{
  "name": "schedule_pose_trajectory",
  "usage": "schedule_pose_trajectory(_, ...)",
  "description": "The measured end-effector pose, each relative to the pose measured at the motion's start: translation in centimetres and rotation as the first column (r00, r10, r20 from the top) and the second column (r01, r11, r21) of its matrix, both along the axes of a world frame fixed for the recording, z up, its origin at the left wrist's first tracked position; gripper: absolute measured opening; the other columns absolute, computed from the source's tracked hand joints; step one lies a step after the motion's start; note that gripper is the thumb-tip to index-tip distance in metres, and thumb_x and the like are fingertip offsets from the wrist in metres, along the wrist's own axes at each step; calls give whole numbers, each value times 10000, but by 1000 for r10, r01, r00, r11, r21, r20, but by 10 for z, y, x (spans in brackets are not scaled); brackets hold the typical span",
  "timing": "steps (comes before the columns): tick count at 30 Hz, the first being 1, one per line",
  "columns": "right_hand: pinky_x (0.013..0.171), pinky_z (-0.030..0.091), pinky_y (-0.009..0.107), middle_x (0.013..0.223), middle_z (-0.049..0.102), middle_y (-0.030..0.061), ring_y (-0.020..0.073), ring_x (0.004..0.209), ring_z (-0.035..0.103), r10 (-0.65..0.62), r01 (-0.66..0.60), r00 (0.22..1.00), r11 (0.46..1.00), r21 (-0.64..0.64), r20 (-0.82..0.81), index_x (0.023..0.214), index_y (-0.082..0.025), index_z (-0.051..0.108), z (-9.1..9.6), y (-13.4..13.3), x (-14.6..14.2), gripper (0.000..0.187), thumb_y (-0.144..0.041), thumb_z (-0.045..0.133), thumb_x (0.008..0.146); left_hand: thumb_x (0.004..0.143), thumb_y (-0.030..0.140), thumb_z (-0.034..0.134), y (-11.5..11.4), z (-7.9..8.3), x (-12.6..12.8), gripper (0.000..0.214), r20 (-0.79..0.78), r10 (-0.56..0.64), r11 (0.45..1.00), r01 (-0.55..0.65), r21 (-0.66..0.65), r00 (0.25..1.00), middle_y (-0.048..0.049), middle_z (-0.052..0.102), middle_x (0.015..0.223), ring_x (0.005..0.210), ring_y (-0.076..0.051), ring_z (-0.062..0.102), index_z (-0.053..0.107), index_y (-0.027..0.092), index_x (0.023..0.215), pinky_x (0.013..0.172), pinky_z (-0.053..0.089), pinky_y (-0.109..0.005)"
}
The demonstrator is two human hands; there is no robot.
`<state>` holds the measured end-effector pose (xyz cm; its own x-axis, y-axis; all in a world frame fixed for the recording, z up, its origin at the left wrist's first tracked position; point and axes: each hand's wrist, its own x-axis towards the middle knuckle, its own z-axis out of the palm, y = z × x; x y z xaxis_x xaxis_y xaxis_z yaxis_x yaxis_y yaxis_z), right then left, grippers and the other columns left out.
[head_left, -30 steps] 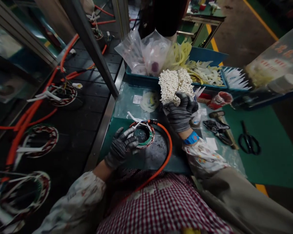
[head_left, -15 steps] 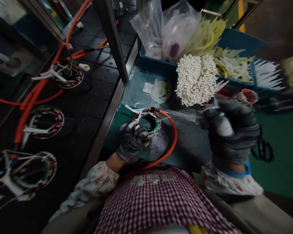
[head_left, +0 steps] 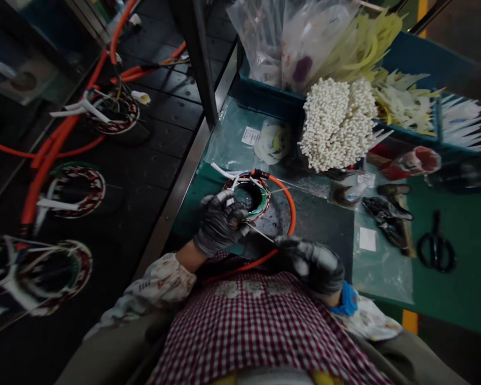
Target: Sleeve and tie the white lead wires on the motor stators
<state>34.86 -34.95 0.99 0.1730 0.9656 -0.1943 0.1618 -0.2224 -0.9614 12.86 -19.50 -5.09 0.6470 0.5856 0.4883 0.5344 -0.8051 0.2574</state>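
A ring-shaped motor stator (head_left: 265, 202) stands on the bench before me, with red-brown windings, green lining and white sleeved leads. My left hand (head_left: 220, 223), in a dark grey glove with whitish fingertips, is closed on its near left edge. From this edge a thin white cord (head_left: 260, 232) runs taut to my right hand (head_left: 310, 262). The gloved fingers of that hand are pinched around the cord's end, partly blurred. An orange cable (head_left: 293, 208) leaves the top of the stator and curves down between my hands towards the apron.
Several more stators (head_left: 78, 190) with orange cables lie on the dark slatted surface at left, past a metal rail (head_left: 176, 187). Behind the work stand a bundle of white sticks (head_left: 336, 125) and blue bins (head_left: 264, 93) of yellow strips. Black scissors (head_left: 436, 248) lie at right.
My right hand has come down and left from its raised place at the right, to just beside the stator. A taut cord now shows between my hands. The left hand keeps its hold.
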Motion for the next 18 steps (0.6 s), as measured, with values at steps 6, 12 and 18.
schedule_pose_trajectory(6, 499, 561, 356, 490, 510, -26, 171, 416, 500, -15, -22, 966, 989, -143, -257, 1146, -208, 881, 11, -8, 1, 554, -657, 580, 1022, 981, 477, 684, -1, 4, -1, 208, -71, -5, 991, -4, -134, 997, -12, 830, 1128, 1377, -357, 623, 745, 312, 1091, 1168, 396, -621)
schedule_pose_trajectory(12, 750, 694, 379, 848, 841, 51, 254, 746, 805, 94, -113, 974, 990, 85, 208, 1099, -276, 875, -6, 23, -9, 310, -520, 729, 975, 975, 472, 681, 5, 0, -5, 230, -72, -58, 989, 48, -138, 996, -12, 830, 1215, 1398, -358, 634, 759, 336, 1144, 1156, 460, -604)
schedule_pose_trajectory(18, 803, 689, 441, 1025, 872, 121, 322, 870, 832, -86, -56, 854, 965, 255, 514, 1236, -240, 821, -34, 72, -17, 403, -531, 761, 964, 993, 449, 723, 21, -7, -8, 200, 84, -189, 977, 196, -83, 978, -4, 840, 1194, 1350, -313, 663, 783, 356, 1160, 1132, 536, -534)
